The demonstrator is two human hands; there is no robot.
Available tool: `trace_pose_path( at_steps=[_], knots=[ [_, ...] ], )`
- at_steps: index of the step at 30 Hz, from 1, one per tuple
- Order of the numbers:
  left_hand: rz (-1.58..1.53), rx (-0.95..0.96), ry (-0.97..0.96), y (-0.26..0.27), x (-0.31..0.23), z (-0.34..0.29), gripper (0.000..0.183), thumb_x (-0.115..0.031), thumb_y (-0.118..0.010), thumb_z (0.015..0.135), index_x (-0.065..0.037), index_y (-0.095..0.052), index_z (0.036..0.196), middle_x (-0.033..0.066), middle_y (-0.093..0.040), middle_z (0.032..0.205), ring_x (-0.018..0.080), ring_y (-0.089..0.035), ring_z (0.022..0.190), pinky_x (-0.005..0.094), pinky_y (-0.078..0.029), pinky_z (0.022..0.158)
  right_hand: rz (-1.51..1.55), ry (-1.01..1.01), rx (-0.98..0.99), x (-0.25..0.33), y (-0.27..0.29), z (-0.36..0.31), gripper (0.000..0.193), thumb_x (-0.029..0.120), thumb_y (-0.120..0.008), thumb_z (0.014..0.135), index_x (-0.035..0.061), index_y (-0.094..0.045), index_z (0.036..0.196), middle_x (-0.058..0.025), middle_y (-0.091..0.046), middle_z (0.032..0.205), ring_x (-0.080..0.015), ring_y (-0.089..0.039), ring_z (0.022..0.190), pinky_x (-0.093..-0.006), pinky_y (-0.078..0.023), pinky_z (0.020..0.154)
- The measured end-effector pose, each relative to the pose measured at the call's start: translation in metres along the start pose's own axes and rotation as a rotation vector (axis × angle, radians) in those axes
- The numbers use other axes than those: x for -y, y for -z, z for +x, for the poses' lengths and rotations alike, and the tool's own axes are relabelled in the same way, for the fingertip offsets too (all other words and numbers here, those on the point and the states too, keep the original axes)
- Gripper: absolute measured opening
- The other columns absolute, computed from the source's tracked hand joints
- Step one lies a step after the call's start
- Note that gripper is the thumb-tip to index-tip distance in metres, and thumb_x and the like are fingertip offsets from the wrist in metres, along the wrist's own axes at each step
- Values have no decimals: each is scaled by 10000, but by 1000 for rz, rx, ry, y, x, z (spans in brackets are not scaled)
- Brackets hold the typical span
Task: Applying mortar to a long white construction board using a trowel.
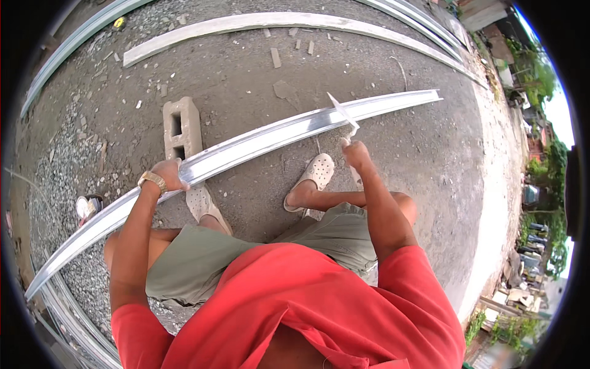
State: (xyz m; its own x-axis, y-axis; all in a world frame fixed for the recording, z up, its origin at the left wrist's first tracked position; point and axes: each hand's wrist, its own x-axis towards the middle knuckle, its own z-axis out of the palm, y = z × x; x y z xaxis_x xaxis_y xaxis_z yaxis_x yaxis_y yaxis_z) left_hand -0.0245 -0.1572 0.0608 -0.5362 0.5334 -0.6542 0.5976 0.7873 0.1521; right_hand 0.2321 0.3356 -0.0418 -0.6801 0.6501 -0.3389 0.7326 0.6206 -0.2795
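A long silver metal channel (270, 141) slants across in front of me, its right end farther away. My left hand (170, 174), with a gold watch at the wrist, is closed on it near the concrete block (182, 129). The channel passes over or beside the block's near end; I cannot tell if they touch. My right hand (356, 155) is closed round a pale tool with a thin, pointed, straight blade (344, 112). That blade lies across the channel toward its right end. The tool's exact kind is unclear, as my fingers hide its grip.
My feet in beige clogs (319, 171) stand close to the channel. Farther off lie a pale long beam (246, 24) and more metal channels (424, 27). Gravel (74, 166) covers the left, with a round container (90, 208) and stacked metal lengths (74, 307).
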Motion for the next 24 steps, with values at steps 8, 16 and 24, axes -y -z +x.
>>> trace_pose_path(
  at_steps=[8,16,24],
  knots=[
    [4,-195,1,3,-101,47,798,-439,-827,555,0,-505,1138,221,-592,1092,358,-583,1028,414,-474,881,43,116,124,87,8,-74,544,484,-449,893,-12,-584,1071,-271,-623,993,-426,-580,984,-474,-448,869],
    [-31,57,-150,18,25,-13,776,-277,-848,488,41,-529,1120,249,-586,1102,370,-575,1035,407,-452,903,786,-229,80,1,33,-20,432,414,-595,869,-12,-609,802,-15,-499,604,-132,-522,539,-328,-423,489],
    [-173,240,395,-56,198,-47,840,-494,-812,514,11,-596,1150,232,-593,1155,342,-579,1065,389,-446,916,1327,-328,-87,93,-52,7,262,237,-712,818,8,-608,894,-49,-575,731,-137,-529,596,-259,-430,515]
  ],
)
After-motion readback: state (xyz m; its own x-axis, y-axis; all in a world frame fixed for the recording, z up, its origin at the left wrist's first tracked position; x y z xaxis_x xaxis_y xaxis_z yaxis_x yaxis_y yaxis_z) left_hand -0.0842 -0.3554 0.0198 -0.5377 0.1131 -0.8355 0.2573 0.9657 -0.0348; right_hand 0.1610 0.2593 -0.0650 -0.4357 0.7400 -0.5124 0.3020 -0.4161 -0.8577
